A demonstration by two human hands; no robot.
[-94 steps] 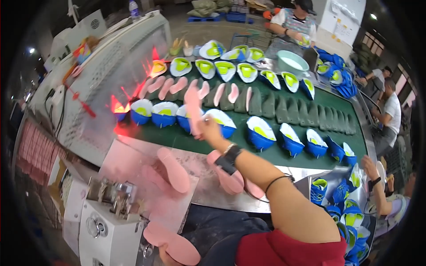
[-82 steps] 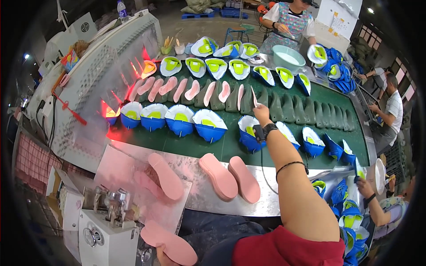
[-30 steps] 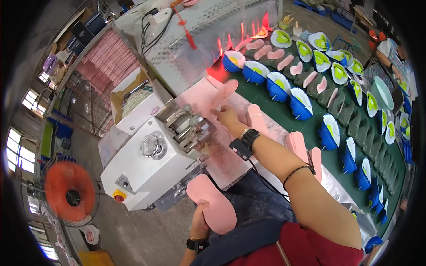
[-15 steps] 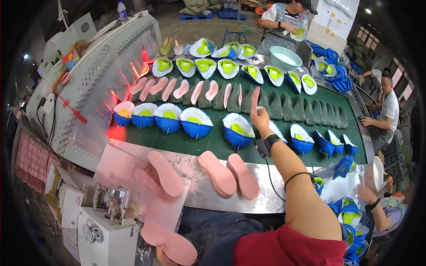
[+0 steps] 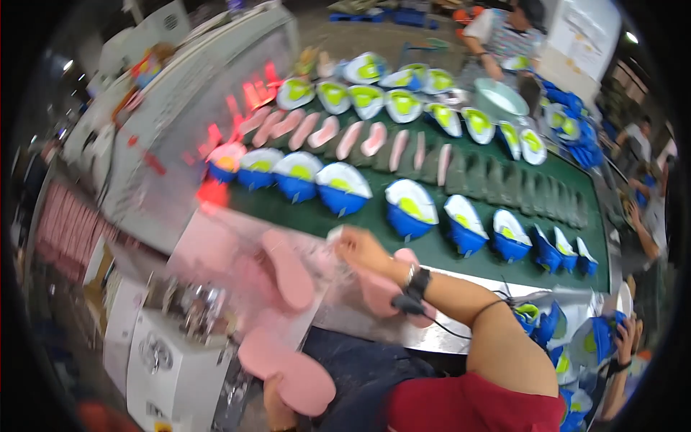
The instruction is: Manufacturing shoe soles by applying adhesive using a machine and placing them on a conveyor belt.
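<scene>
Head view: at the near left, the left hand (image 5: pixel 276 403) grips a pink sole (image 5: pixel 289 369), which looks smooth, matt and narrower at the waist. The right hand (image 5: pixel 362 250), fingers bent, is at the near edge of the green belt (image 5: pixel 435 250); blur hides whether it pinches anything. Pink pieces (image 5: pixel 374 138) top the left-hand lasts, seemingly done; the bare dark lasts (image 5: pixel 497 180) farther right apparently remain.

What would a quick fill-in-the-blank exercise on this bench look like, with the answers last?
The left hand holds a ____ shoe sole.
The near row of shoe uppers is ____ on the outside.
The belt under them is ____.
A red glow lies toward the picture's ____ side.

Missing words: pink; blue; green; left.
</scene>
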